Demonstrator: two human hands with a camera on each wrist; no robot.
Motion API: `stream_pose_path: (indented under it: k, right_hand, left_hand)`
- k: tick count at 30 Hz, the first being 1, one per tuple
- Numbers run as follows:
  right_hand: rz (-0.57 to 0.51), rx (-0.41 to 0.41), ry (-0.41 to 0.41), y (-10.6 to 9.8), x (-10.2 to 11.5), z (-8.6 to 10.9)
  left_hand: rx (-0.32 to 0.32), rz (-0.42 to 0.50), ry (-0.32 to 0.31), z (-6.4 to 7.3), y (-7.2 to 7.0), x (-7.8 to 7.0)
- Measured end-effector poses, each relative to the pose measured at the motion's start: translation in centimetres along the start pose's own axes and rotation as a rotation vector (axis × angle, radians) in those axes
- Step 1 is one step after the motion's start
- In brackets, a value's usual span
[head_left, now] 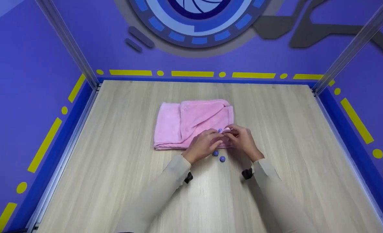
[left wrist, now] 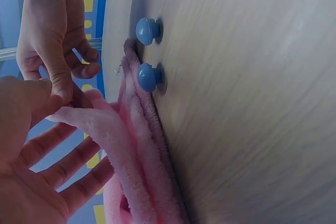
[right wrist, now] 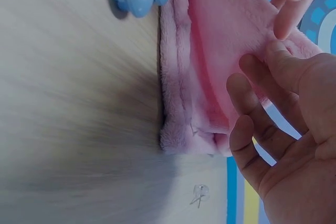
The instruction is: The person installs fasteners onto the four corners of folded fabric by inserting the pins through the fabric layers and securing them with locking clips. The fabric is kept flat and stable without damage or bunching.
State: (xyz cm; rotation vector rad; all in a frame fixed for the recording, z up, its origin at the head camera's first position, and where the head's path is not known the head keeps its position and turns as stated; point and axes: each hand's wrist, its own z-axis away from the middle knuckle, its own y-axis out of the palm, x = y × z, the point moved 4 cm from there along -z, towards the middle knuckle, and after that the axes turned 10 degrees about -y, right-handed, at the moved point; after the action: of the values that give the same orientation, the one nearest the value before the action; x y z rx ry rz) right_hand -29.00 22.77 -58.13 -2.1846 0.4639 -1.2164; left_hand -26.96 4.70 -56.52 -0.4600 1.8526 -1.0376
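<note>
A folded pink fleece blanket (head_left: 198, 113) lies on the table, its near right corner lifted. My left hand (head_left: 206, 144) pinches the raised edge between thumb and forefinger, its other fingers spread in the left wrist view. From the right, my right hand (head_left: 243, 139) pinches the same edge, thumb and fingertips close to the left ones. A small blue piece (head_left: 220, 130) shows at the left fingertips, mostly hidden. Two blue mushroom-shaped knobs, one nearer me (head_left: 222, 159) and one beside the blanket (head_left: 215, 153), stand on the table below the hands.
A small clear piece with thin prongs (right wrist: 200, 193) lies on the table beyond the blanket's right side. Blue-purple panels (head_left: 194, 61) with yellow marks and metal posts (head_left: 340, 55) close in the wooden table (head_left: 114, 181) at the back and sides.
</note>
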Motion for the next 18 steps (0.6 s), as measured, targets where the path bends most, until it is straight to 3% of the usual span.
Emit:
stream_pose_path:
  k: [10, 15, 18]
  right_hand:
    - [0.011, -0.024, -0.040, -0.3, 0.1, -0.1]
    - [-0.035, -0.096, -0.058, -0.8, -0.1, -0.1]
    - [-0.080, -0.150, -0.051, -1.1, -0.3, -0.1]
  left_hand:
    - [-0.041, 0.052, 0.048, -0.3, -0.4, 0.0]
    - [-0.110, 0.113, 0.099, -0.7, -1.6, 0.3]
    - [-0.136, 0.142, 0.090, -1.1, -2.6, 0.8]
